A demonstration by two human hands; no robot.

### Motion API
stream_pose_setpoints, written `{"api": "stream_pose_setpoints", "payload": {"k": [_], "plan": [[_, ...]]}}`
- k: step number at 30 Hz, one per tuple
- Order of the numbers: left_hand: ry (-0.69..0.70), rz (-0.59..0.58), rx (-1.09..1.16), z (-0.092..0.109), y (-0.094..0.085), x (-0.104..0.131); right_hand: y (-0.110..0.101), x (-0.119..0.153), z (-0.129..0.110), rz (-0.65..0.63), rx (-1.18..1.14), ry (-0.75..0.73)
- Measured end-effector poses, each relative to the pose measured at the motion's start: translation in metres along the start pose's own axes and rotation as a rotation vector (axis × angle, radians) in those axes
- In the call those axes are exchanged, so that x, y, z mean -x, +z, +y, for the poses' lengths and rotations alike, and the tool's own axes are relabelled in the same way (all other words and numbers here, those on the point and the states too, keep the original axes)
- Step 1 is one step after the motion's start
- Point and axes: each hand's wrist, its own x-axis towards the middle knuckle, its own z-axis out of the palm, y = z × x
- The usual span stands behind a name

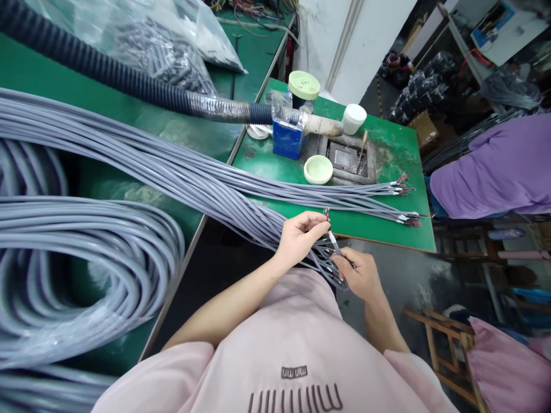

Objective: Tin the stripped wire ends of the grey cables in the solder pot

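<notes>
My right hand (358, 272) is closed around the grey jacket of a multi-core cable (334, 243) whose end points up and away from me. At that end, thin coloured wires (326, 214) stick out past a white section, and my left hand (303, 232) pinches them between thumb and fingers. Below my hands, more cable ends from a grey cable bundle (262, 221) hang over the bench edge near my lap. Another group of stripped cable ends (404, 218) lies on the green bench, their coloured wires fanned out to the right.
A solder pot (344, 158) is set on the green bench (387, 229), with a pale green dish (318, 170), a blue box (287, 139) and a white cup (354, 118) around it. A ribbed hose (129, 80) crosses above. Coiled grey cables (142, 246) lie left. A person in purple (495, 166) is at right.
</notes>
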Motion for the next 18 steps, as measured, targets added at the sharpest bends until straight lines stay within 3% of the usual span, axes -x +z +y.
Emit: {"api": "stream_pose_setpoints", "payload": {"k": [11,18], "plan": [[-0.103,-0.011,0.098,-0.003,-0.004,-0.003,0.001,0.0,-0.002,0.006,0.123,-0.075],[-0.119,-0.068,0.014,0.01,-0.003,-0.005,-0.001,0.0,-0.001,-0.014,0.173,-0.14]]}}
